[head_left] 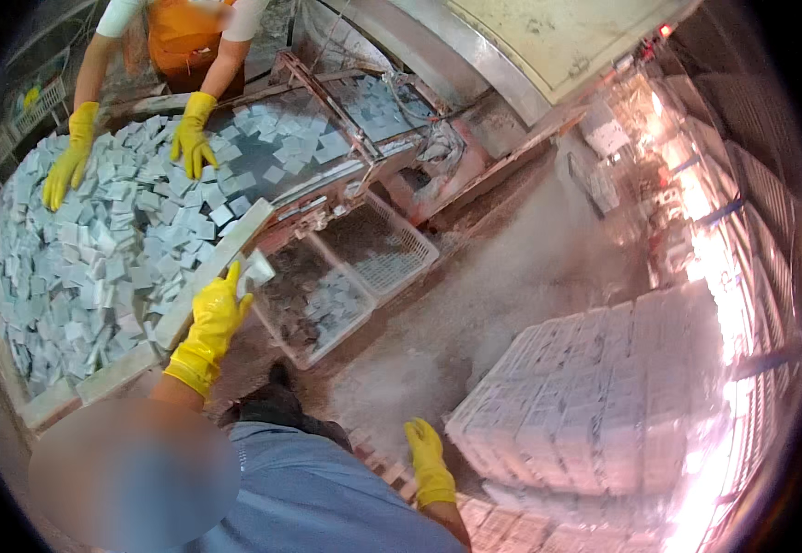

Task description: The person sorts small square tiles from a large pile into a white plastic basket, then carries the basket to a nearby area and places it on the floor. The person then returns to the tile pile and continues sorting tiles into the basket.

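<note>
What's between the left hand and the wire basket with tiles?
Nothing. In the head view the left hand holds one grey tile right over the near rim of the wire basket; the short stretch between is bare.

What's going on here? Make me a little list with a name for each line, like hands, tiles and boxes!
Left hand: yellow glove, holding a pale square tile above the table's edge
Right hand: yellow glove, open, holding nothing
Table: heaped with grey-blue square tiles
Crates: two mesh crates beside the table, the nearer one with some tiles inside
Co-worker's hands: yellow gloves, resting on the tile heap
Stack: white crates on the right
</note>
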